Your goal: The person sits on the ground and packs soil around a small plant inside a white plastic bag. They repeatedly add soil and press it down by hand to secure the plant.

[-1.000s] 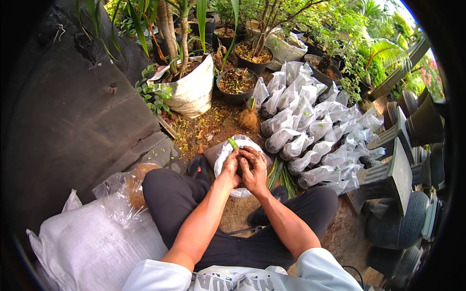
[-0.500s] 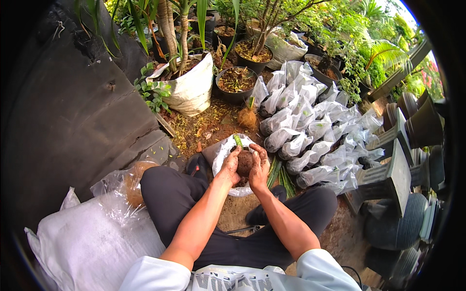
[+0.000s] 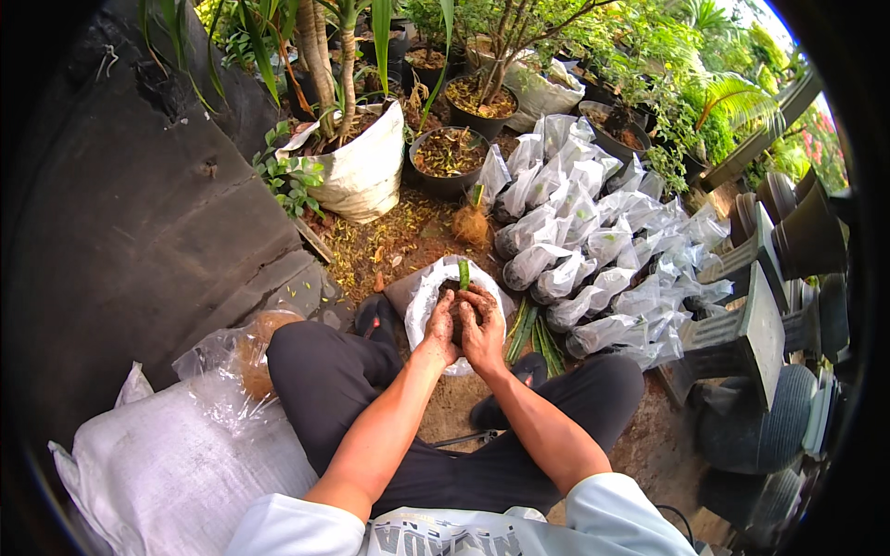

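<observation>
Between my legs stands an open white sack [image 3: 420,301] with its rim folded out. Over its mouth, my left hand [image 3: 441,326] and my right hand [image 3: 483,324] cup a brown ball of soil [image 3: 457,322] from both sides. Their fingers curl round it and hide most of it. Dark soil clings to the fingers. A short green cutting [image 3: 464,271] points up just beyond the fingertips; where its base meets the ball is hidden.
Right of the sack lie cut green leaves [image 3: 525,331] and rows of clear bags [image 3: 593,250]. A fibrous ball with a shoot [image 3: 471,224] sits ahead. Potted plants [image 3: 450,153] line the back. A white bundle [image 3: 185,454] is at left, stacked pots [image 3: 811,232] at right.
My hands have closed in round the soil ball, covering more of it. The right hand has moved left and down. The cutting now stands more upright and slightly further right.
</observation>
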`<control>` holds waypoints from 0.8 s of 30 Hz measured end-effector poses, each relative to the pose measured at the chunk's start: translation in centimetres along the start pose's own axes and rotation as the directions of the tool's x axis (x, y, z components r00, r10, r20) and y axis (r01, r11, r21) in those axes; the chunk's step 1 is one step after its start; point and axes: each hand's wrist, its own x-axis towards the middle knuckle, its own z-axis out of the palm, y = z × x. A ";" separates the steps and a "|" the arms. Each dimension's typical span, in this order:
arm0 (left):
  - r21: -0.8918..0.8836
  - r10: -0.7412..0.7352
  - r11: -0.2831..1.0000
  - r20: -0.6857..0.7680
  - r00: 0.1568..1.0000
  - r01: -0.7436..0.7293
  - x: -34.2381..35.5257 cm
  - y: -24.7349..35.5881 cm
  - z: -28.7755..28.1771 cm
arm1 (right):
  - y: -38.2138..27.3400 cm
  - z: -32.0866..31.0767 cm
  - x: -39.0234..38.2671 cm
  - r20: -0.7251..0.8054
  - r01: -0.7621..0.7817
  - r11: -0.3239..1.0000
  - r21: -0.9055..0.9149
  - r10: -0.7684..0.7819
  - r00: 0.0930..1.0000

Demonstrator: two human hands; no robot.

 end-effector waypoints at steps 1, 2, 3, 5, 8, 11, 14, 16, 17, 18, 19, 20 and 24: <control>0.017 -0.027 1.000 -0.004 1.000 0.027 -0.1 0.2 0.0 | 0.0 0.0 0.0 -0.028 0.011 1.000 0.027 -0.010 1.000; 0.028 -0.070 0.997 0.000 0.998 0.070 -0.1 0.5 0.0 | 0.1 0.1 0.0 -0.042 0.004 0.999 0.048 -0.001 0.999; 0.040 -0.109 0.993 -0.021 0.994 0.110 -0.2 0.5 0.0 | 0.1 0.2 -0.1 -0.027 -0.079 0.995 0.064 0.081 0.996; 0.100 -0.086 0.991 0.007 0.996 0.085 -0.2 0.4 0.1 | 0.2 0.6 -0.3 -0.022 -0.232 0.969 0.081 0.234 0.972; 0.124 0.074 0.990 -0.091 0.993 -0.063 -0.2 -0.6 0.5 | 0.2 0.5 -1.3 -0.082 -0.110 0.989 0.097 0.118 0.990; 0.170 0.120 0.980 -0.112 0.986 -0.100 -0.6 -1.3 0.4 | 0.2 0.2 -1.9 -0.055 -0.133 0.977 0.166 0.144 0.988; 0.271 0.139 0.958 -0.138 0.981 -0.098 -0.7 -1.3 0.2 | 0.4 -0.4 -1.6 0.029 -0.146 0.975 0.170 0.143 0.989; 0.265 0.049 0.964 -0.139 0.989 -0.011 -0.5 -0.7 0.2 | 0.6 -0.8 -0.7 0.186 -0.415 0.795 0.443 0.371 0.910; 0.211 -0.001 0.977 -0.097 0.995 0.021 -0.5 -0.2 0.2 | 0.6 -0.9 -0.1 0.222 -0.477 0.707 0.522 0.428 0.876; 0.098 -0.015 0.995 -0.062 0.998 0.021 -0.2 0.2 0.4 | 0.5 -0.8 0.5 0.216 -0.476 0.635 0.608 0.444 0.870; 0.099 -0.015 0.995 -0.030 0.999 0.018 -0.2 0.6 0.4 | 0.4 -0.8 1.0 0.194 -0.480 0.605 0.635 0.477 0.857; 0.098 -0.023 0.995 -0.015 1.000 0.025 -0.2 1.1 0.4 | 0.3 -0.8 1.4 0.187 -0.468 0.616 0.634 0.466 0.865; 0.026 -0.101 0.995 0.119 0.988 0.098 -0.7 2.3 0.2 | -0.5 -0.9 1.5 0.111 -0.274 0.881 0.386 0.251 0.962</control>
